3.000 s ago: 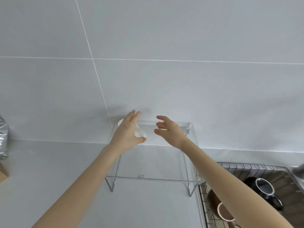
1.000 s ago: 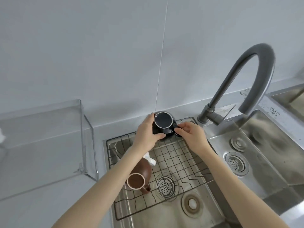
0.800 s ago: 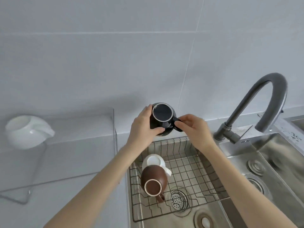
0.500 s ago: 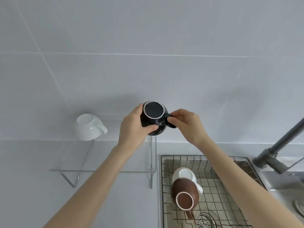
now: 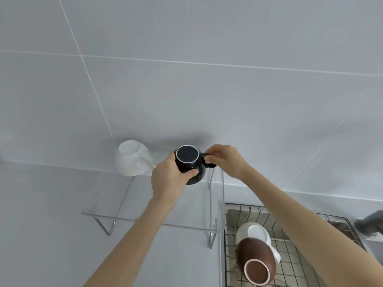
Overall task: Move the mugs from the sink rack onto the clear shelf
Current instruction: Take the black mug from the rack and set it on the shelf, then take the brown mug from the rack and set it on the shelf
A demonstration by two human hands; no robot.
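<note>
A black mug hangs upside down over the back right part of the clear shelf. My left hand wraps its body from the left, and my right hand pinches its handle. A white mug stands upside down on the shelf's back left. In the wire sink rack at the lower right, a brown mug lies in front of a second white mug, both bottom up.
The shelf stands on the grey counter against a tiled wall. The base of a dark faucet shows at the right edge, behind the rack.
Both hands lifted the black mug out of the sink rack and carried it left to above the clear shelf. The view swung left from the sink to the shelf.
</note>
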